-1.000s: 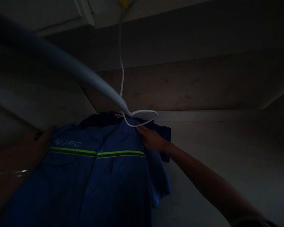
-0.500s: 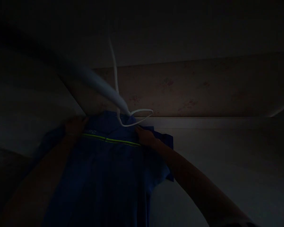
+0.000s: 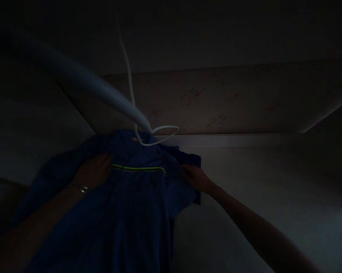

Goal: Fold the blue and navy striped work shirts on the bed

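Note:
A dark blue collared shirt (image 3: pixel 142 212) with a bright yellow-green stripe across its chest hangs in front of me. A pale label shows inside its collar. My left hand (image 3: pixel 93 170), with a bracelet at the wrist, is on the shirt's left-hand front near the end of the stripe, its fingers curled against the cloth. On the opposite side, my right hand (image 3: pixel 197 177) grips the shirt by the sleeve, below the shoulder. Darker blue cloth (image 3: pixel 195 159) shows behind that shoulder. The scene is very dim, so the fingertips are hard to make out.
A pale rod (image 3: pixel 111 94) runs from the upper left toward the collar. A thin white cord (image 3: pixel 128 68) drops from above and loops (image 3: pixel 171 127) by the rod's end. Behind are a flower-patterned panel (image 3: pixel 239 106) and a pale wall (image 3: pixel 245 178).
My left hand has moved from the shoulder down onto the shirt's front. My right hand has shifted outward from near the collar to the sleeve. The view has shifted slightly.

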`<state>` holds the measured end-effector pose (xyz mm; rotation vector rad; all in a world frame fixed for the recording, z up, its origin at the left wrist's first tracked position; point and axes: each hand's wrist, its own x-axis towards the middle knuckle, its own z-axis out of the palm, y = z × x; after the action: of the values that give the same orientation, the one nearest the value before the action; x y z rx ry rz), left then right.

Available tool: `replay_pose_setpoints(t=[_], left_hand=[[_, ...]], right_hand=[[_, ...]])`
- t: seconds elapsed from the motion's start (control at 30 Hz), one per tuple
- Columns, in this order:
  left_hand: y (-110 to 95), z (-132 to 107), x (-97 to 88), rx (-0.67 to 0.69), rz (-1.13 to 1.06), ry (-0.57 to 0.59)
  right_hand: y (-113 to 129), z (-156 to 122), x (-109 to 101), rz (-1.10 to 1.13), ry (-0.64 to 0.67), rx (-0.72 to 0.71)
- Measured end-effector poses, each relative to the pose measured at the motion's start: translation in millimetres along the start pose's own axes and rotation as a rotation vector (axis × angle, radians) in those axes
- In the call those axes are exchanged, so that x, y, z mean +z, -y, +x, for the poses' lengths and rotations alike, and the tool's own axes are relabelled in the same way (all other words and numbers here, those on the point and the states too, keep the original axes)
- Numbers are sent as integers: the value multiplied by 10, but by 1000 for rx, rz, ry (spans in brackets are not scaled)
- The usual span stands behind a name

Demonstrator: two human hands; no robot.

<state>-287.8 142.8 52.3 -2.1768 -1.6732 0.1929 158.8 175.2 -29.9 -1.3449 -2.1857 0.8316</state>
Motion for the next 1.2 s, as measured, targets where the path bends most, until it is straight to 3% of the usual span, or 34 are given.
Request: replay_pose_setpoints(t=[0.07, 0.13, 0.27, 0.37, 0.47, 0.57, 0.67, 0.77, 0.87, 0.93, 1.03, 1.13, 1.2], left_hand=[[47, -122, 94, -2, -48, 57], [266, -205, 160, -73, -62, 99], [793, -197, 113, -210, -46, 136], [870, -64, -71, -283, -30, 93], [611, 43, -316, -361, -82, 52], [98, -104, -525, -314, -221, 91], [-582, -702, -589, -219, -321, 157], [-1203, -1604, -444, -145, -476, 190], [-1531, -2321, -139, -141, -406, 44], [-1605, -2522, 50, -169, -321, -16], [-1645, -2501, 168, -199, -254, -36], [-1682, -2380, 111, -177, -198, -25], [-1706, -2337, 43, -173, -147, -12]], right_hand=[[45, 104, -96, 29, -151, -13], [65, 279, -211, -15, -257, 79], [36, 522, -349, -278, -144, 312], [77, 453, -320, -389, -168, 319], [230, 158, -244, -474, -272, 167], [352, -399, -215, -448, -302, 1], [213, -1233, -277, -438, -297, -32], [-251, -2230, -337, -513, -423, 191], [-800, -3121, -266, -601, -513, 481], [-1054, -3493, -165, -585, -446, 511], [-1182, -3643, -57, -581, -361, 569], [-1120, -3536, -47, -618, -386, 644], [-1069, -3476, -71, -624, -394, 620]])
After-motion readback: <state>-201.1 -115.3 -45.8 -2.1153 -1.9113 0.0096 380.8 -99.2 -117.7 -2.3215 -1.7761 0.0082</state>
